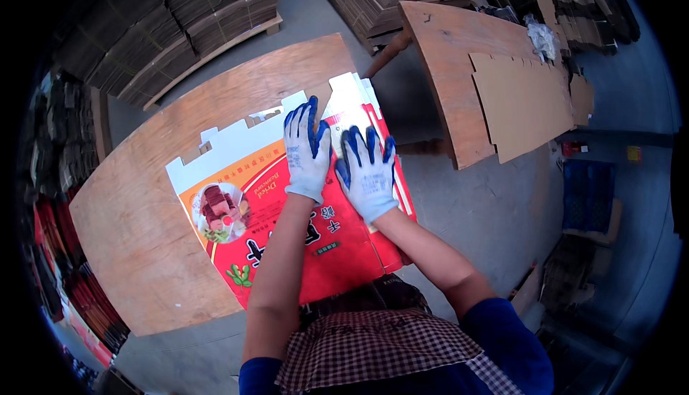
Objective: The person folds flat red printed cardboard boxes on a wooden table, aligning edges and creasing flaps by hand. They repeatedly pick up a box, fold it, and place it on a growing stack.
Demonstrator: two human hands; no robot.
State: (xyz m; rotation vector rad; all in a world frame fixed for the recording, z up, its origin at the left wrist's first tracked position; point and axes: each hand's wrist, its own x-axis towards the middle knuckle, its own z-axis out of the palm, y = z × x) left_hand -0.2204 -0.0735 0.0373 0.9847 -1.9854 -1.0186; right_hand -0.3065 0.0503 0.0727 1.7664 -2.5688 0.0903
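Observation:
A flattened red and white printed carton (265, 180) lies on the wooden table (129, 215), its near edge close to my apron. White flaps with cut-outs run along its far edge. My left hand (307, 149), in a white and blue work glove, rests on the carton with fingers stretched toward the far flaps. Beside it, my right hand (367, 172), gloved the same way, lies spread near the carton's right edge. Both palms are hidden, and neither hand shows anything gripped. Whether several carton layers lie under them, I cannot tell for sure.
A second wooden table (445, 58) at the right bears a plain brown cardboard sheet (524, 101) and crumpled plastic (542, 38). Bundled cardboard stacks (208, 7) stand on a pallet at the far left. Red folded cartons (93, 287) line the left side. A blue crate (588, 194) is at the right.

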